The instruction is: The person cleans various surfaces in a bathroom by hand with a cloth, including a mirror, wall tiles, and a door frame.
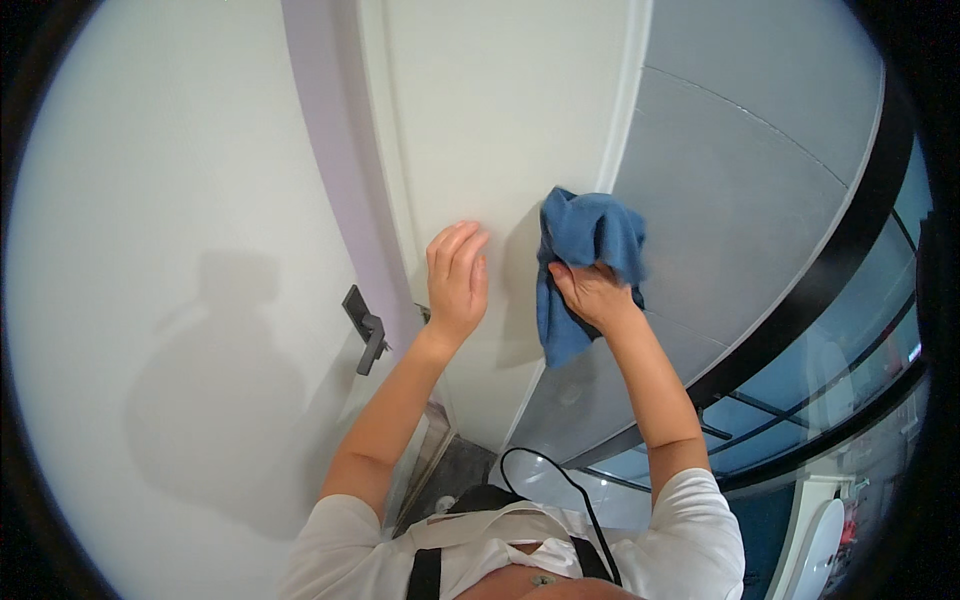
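My right hand (pixel 597 295) grips a blue cloth (pixel 588 222), which bunches up above the fingers and hangs down on their left side. The cloth lies over the edge where a cream-white panel (pixel 500 110) meets a grey tiled wall (pixel 745 170). Some of my right fingers are hidden in its folds. In front of the white panel, my left hand (pixel 459 282) is raised with nothing in it, its fingers loosely bent and stretched upward. Whether its fingertips touch the panel, I cannot tell.
Left of my left hand, a white door (pixel 170 180) carries a dark lever handle (pixel 368 335). At right stands a black-framed glass partition (pixel 800 370), with a white basin (pixel 818 550) beyond it. A black cable (pixel 570 478) loops up before my chest.
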Demonstrator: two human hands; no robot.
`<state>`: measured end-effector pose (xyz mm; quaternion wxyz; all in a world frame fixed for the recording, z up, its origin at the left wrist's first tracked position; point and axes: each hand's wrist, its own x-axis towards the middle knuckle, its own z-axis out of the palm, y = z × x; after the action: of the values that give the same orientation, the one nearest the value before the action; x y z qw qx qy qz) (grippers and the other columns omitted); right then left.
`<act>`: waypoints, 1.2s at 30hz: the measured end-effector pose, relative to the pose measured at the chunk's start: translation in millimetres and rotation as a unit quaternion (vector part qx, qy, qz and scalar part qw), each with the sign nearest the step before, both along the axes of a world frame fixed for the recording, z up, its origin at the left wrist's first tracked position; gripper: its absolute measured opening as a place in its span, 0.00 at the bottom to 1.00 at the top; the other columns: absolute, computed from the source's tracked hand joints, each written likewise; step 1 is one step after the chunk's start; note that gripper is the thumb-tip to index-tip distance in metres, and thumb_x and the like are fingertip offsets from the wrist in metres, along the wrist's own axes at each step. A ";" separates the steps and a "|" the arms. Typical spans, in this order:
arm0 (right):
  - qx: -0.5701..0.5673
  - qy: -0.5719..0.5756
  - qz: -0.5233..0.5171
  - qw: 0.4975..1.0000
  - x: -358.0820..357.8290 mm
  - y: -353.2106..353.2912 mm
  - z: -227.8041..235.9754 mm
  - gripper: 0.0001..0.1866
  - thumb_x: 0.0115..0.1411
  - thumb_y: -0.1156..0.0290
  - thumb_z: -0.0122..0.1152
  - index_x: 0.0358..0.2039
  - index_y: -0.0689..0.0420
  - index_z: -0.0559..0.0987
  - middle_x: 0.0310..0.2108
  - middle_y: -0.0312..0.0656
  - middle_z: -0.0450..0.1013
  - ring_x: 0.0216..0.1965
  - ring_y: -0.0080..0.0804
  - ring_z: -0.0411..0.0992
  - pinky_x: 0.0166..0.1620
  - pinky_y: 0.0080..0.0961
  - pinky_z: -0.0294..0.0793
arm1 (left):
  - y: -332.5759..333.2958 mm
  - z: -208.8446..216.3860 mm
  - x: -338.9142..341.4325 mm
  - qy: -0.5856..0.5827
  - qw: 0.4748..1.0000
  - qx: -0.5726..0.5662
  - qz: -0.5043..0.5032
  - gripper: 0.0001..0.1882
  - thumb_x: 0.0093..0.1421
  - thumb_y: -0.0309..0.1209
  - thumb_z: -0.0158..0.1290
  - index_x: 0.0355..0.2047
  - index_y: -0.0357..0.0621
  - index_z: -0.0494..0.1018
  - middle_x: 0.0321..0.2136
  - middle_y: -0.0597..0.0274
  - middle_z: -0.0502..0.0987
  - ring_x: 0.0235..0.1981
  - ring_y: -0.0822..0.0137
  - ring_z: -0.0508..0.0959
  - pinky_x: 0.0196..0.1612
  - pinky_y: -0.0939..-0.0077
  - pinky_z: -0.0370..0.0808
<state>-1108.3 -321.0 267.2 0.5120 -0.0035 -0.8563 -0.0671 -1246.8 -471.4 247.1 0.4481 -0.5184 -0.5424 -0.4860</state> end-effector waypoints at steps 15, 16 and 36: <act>0.107 0.115 -0.150 0.976 -72.5 -75.4 193.2 0.34 0.53 0.68 0.49 0.61 0.54 0.53 0.52 0.55 0.63 0.51 0.49 0.63 0.50 0.42 0.64 | -37.8 31.6 -71.6 -0.226 0.943 0.029 -0.241 0.12 0.61 0.22 0.39 0.45 0.36 0.66 0.41 0.56 0.71 0.42 0.67 0.71 0.49 0.73 0.68; 0.157 0.107 -0.194 0.963 -89.4 -77.2 187.0 0.27 0.54 0.65 0.50 0.55 0.51 0.61 0.45 0.46 0.67 0.45 0.42 0.67 0.41 0.35 0.68 | -39.1 28.6 -74.7 -0.243 0.935 0.034 -0.255 0.12 0.62 0.23 0.39 0.45 0.35 0.66 0.41 0.56 0.71 0.43 0.68 0.71 0.49 0.73 0.67; -0.044 -0.154 -0.124 0.979 -23.3 -31.8 -79.8 0.21 0.49 0.62 0.58 0.45 0.51 0.71 0.40 0.47 0.68 0.41 0.48 0.68 0.44 0.43 0.67 | -26.7 -42.9 -99.1 -0.310 0.905 -0.043 -0.287 0.14 0.62 0.23 0.37 0.47 0.34 0.65 0.42 0.56 0.71 0.44 0.67 0.71 0.51 0.72 0.67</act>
<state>-1131.6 -352.8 187.4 0.3613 -0.1220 -0.9198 -0.0924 -1345.9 -498.1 204.3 0.0760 -0.4933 -0.5023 -0.7061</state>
